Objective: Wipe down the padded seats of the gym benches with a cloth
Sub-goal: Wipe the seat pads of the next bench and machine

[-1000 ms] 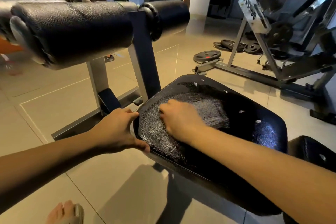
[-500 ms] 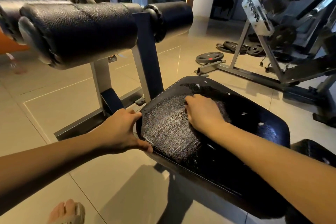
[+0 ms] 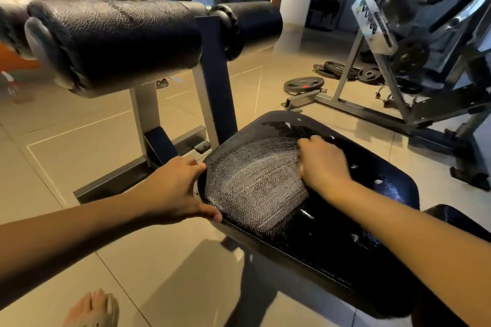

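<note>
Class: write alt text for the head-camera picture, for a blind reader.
A person's left hand grips the edge of a black padded seat while the right hand presses on its top beside a streaky grey patch. Weight plates lie on the floor behind.

Indoor light, warm yellow cast, moderate level. Tiled floor (image 3: 79, 127) evenly lit, with a soft shadow of the bench on it below the seat (image 3: 345, 241). The black seat shows a pale streaked sheen and small white glints. Right hand (image 3: 322, 164) blurred at the fingers; left hand (image 3: 172, 191) sharp. Roller pad (image 3: 119, 42) smeared near the left edge. Strong wide-angle bowing toward the borders. Machine (image 3: 398, 34) at right is dim and slightly soft.
</note>
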